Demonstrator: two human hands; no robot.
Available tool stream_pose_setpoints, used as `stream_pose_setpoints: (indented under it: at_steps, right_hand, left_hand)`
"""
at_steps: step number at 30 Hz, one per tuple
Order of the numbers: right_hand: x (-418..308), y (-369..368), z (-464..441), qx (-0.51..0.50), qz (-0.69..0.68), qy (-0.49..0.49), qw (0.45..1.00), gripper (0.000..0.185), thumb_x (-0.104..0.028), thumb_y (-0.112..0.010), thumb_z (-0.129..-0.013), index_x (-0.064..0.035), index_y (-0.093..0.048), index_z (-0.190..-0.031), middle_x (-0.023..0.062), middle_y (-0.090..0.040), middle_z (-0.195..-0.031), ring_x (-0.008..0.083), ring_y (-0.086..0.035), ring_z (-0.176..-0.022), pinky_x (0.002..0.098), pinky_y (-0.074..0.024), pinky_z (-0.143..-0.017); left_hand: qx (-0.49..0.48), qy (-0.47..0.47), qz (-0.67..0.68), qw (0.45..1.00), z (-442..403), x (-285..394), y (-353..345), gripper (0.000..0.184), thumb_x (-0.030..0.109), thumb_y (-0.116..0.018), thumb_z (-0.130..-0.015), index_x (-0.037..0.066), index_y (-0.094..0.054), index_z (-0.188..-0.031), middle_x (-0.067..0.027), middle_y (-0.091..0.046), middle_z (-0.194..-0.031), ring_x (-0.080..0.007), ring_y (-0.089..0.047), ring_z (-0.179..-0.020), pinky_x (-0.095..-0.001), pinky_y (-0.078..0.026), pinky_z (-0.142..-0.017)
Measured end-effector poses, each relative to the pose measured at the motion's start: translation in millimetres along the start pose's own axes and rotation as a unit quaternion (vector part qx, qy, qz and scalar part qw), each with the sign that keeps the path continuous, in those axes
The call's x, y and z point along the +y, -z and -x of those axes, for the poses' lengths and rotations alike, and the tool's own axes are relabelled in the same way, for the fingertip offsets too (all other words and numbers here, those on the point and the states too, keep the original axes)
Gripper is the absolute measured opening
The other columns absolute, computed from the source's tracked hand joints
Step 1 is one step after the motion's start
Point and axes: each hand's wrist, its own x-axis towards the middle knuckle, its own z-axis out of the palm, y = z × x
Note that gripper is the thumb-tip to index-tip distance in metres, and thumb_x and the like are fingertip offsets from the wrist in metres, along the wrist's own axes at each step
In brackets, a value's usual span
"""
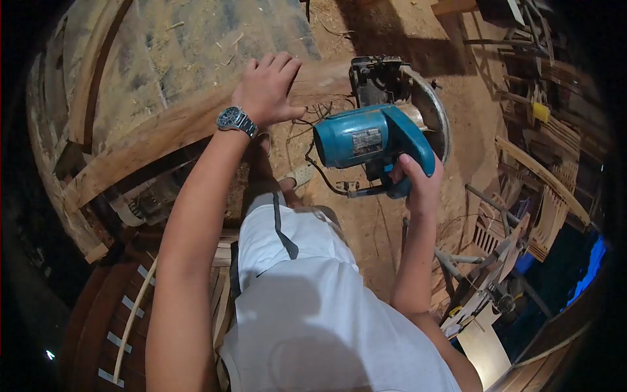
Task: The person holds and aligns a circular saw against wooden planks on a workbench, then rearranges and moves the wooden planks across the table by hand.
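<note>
My right hand (422, 181) is wrapped around the rear handle of a teal circular saw (356, 137). Its rounded metal guard and base face the far end of a curved wooden plank (157, 137), which the base appears to meet. Whether the blade touches the wood is hidden. On the plank, a little left of the saw, lies my left hand (268, 90), palm down, thumb stretched toward the saw and fingers apart. A wristwatch (236, 121) is on that wrist. A dark power cord (321, 175) hangs beneath the saw's motor.
A worktop (196, 46) dusted with wood chips lies beyond the plank, with another curved timber (98, 72) at its left. Slatted wooden parts (555, 202) and scraps crowd the right side. Dark boards (98, 326) stand at lower left. Sawdust covers the floor (366, 228).
</note>
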Motion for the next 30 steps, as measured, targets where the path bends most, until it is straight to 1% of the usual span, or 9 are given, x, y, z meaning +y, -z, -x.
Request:
stream_pose_setpoints:
  at_steps: [10, 12, 16, 18, 25, 28, 30]
  right_hand:
    - [-9, -2, -6, -0.004, -0.006, 0.003, 1.0, 0.03, -0.018, -0.077, -0.087, 0.0026, -0.065, -0.105, 0.0043, -0.062, -0.073, 0.0127, -0.059, -0.06, 0.0269, -0.0468, -0.056]
    - [-9, -3, -9, -0.005, -0.013, 0.012, 1.0, 0.029, -0.018, -0.077, -0.088, 0.0028, -0.065, -0.104, 0.0046, -0.062, -0.074, 0.0129, -0.058, -0.06, 0.0272, -0.0471, -0.056]
    - [-16, -6, -7, -0.001, -0.01, 0.012, 1.0, 0.027, -0.016, -0.076, -0.087, 0.0026, -0.065, -0.103, 0.0051, -0.062, -0.073, 0.0131, -0.058, -0.059, 0.0275, -0.0473, -0.056]
    - [-18, -6, -9, -0.007, -0.016, 0.005, 1.0, 0.026, -0.015, -0.076, -0.087, 0.0027, -0.065, -0.102, 0.0054, -0.062, -0.072, 0.0134, -0.058, -0.059, 0.0278, -0.0476, -0.056]
    - [-21, -6, -13, -0.016, -0.01, 0.02, 1.0, 0.024, -0.014, -0.075, -0.087, 0.0034, -0.065, -0.101, 0.006, -0.062, -0.071, 0.0142, -0.059, -0.059, 0.0289, -0.0477, -0.055]
    - [-27, -9, -18, -0.004, -0.002, 0.026, 1.0, 0.023, -0.013, -0.075, -0.087, 0.0033, -0.064, -0.099, 0.0062, -0.062, -0.071, 0.0143, -0.059, -0.059, 0.0292, -0.0476, -0.055]
    - [-29, -9, -19, -0.005, -0.006, 0.017, 1.0, 0.022, -0.013, -0.075, -0.087, 0.0029, -0.064, -0.097, 0.0062, -0.062, -0.071, 0.0143, -0.059, -0.058, 0.0289, -0.048, -0.055]
  left_hand:
    - [0.011, -0.006, -0.001, 1.0, 3, 6, 4, 0.089, 0.047, -0.086, -0.06, 0.008, -0.057, -0.135, -0.0108, -0.058, -0.133, -0.0295, -0.055, -0.121, -0.0428, -0.043, -0.099]
    - [-0.009, -0.003, 0.006, 1.0, 1, 5, 5, 0.09, 0.046, -0.087, -0.059, 0.008, -0.057, -0.135, -0.0109, -0.058, -0.133, -0.0295, -0.056, -0.12, -0.0425, -0.043, -0.099]
    - [-0.005, -0.003, 0.012, 1.0, 5, 6, 4, 0.09, 0.046, -0.087, -0.059, 0.007, -0.057, -0.135, -0.0111, -0.058, -0.133, -0.0299, -0.056, -0.12, -0.0425, -0.043, -0.099]
    - [0.051, -0.038, -0.005, 0.998, 5, 3, -1, 0.087, 0.053, -0.084, -0.062, 0.009, -0.056, -0.132, -0.0081, -0.059, -0.129, -0.0276, -0.057, -0.116, -0.0427, -0.045, -0.094]
    - [0.038, -0.028, -0.003, 0.999, 8, 5, -2, 0.09, 0.054, -0.085, -0.06, 0.008, -0.056, -0.132, -0.0086, -0.059, -0.13, -0.0274, -0.057, -0.117, -0.043, -0.044, -0.094]
    - [0.056, -0.033, 0.002, 0.998, 5, 5, 0, 0.089, 0.053, -0.085, -0.06, 0.008, -0.056, -0.132, -0.009, -0.059, -0.13, -0.0273, -0.057, -0.116, -0.0428, -0.044, -0.094]
    - [0.009, -0.012, 0.029, 0.999, 4, 6, 4, 0.093, 0.044, -0.085, -0.06, 0.005, -0.054, -0.138, -0.0132, -0.058, -0.135, -0.0315, -0.055, -0.121, -0.0434, -0.043, -0.1]
